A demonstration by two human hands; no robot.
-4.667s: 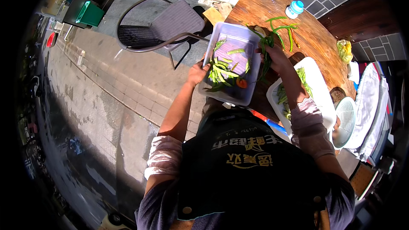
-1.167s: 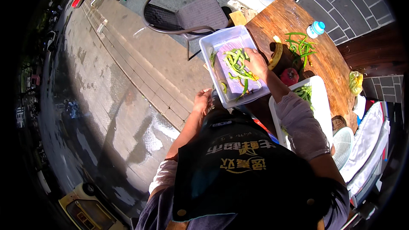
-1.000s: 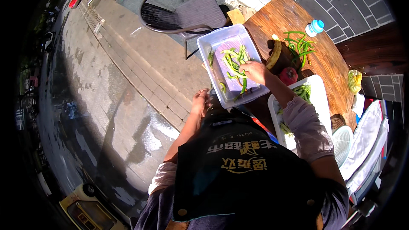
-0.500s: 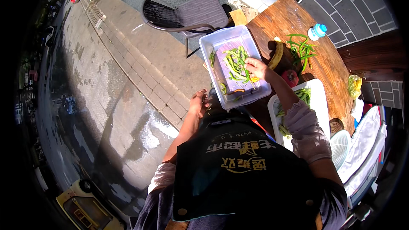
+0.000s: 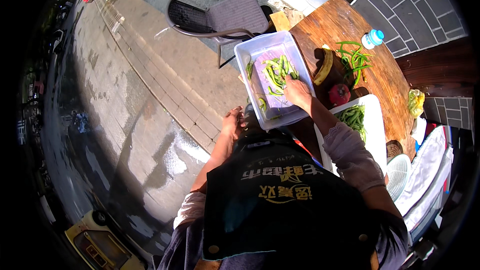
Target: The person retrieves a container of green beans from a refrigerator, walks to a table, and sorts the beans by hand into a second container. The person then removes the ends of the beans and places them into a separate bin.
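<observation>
A translucent plastic tub holds slender green peppers, grouped toward its far middle, with a few pieces along the left side. My right hand reaches into the tub from the right, its fingers closed at the peppers' near right edge. Its fingertips are partly hidden among them. Low beside the tub's near left corner is my left hand, apart from the peppers. Its fingers are loosely bent, and nothing shows in them. Under my right forearm a white tray holds more green pods or peppers.
On the wooden table lie a banana, a red round fruit, long green peppers and a blue-capped white bottle. Beyond the tub stands a dark woven chair. A pale mesh basket is right of my arm.
My right hand has moved slightly nearer and lower in the tub, and its wrist has turned. The orange-brown piece near the tub's front no longer shows. My left hand stays in place.
</observation>
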